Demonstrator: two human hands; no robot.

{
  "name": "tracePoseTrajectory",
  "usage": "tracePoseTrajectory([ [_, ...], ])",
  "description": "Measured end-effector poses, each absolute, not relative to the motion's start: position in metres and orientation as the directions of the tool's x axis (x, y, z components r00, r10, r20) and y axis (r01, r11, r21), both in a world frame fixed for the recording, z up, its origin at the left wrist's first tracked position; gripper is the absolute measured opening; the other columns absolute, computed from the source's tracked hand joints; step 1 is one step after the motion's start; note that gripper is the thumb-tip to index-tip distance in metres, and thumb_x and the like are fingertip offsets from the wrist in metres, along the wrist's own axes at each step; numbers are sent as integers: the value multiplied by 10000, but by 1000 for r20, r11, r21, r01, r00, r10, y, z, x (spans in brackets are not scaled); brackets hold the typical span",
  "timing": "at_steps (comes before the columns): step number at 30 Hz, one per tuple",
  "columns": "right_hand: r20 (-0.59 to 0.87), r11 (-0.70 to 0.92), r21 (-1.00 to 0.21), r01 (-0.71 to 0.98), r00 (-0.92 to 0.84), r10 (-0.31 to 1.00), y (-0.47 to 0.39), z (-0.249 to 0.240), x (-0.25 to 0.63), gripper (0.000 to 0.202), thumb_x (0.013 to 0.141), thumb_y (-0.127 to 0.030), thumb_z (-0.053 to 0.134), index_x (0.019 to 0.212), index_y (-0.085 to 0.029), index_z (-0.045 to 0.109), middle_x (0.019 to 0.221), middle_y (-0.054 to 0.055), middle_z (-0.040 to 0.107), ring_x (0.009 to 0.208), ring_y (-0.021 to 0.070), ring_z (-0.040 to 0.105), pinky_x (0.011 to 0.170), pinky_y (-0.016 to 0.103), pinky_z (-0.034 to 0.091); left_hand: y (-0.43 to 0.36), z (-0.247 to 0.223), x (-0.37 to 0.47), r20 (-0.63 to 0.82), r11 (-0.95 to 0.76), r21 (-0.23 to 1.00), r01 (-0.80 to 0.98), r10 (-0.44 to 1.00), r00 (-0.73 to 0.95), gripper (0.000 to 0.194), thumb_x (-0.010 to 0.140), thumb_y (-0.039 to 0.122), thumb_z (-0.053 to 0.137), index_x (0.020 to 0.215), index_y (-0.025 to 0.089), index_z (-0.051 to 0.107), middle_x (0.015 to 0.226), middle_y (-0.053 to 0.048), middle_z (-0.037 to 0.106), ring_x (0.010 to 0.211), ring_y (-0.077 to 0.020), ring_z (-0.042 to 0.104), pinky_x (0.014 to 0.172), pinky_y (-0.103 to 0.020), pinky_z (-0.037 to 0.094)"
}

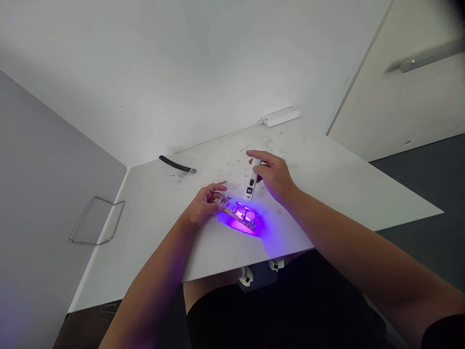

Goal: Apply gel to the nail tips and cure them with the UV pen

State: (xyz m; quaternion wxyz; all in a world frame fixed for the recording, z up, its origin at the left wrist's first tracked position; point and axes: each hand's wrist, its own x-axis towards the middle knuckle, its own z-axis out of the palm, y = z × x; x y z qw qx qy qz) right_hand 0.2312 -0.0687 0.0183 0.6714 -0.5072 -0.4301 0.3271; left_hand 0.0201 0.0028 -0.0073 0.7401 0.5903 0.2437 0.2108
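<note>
My right hand (pixel 276 175) is wrapped round a white handheld UV lamp (pixel 251 183), tilted with its head down. Lit digits show near the lamp's lower end. Violet light from it falls on a narrow nail-tip display stand (pixel 238 219), which has several small metal posts along the top; glossy pieces on them glow in the light. My left hand (pixel 206 204) grips the left end of the stand between thumb and fingers, close to the tabletop. A gap separates the lamp from the posts. Glare hides the detail of the glowing pieces.
On the white table (pixel 152 213) lie a black curved nail file (pixel 177 165), a clear plastic piece (pixel 183 175) and a thin pink stick (pixel 213 184). A white oblong device (pixel 281 117) rests by the back wall. A bent metal frame (pixel 97 221) stands at the left edge.
</note>
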Motion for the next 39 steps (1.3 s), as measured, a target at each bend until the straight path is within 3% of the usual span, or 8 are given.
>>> tracePoseTrajectory([
  [39,258,277,-961,17,424,868,-69,19,232,400,660,-123,494,1009,-229,658,867,23,589,582,100,470,472,258,409,3,-6,19,-121,218,976,-21,616,778,466,580,99,714,1007,141,533,779,-23,632,632,-102,596,636,-264,487],
])
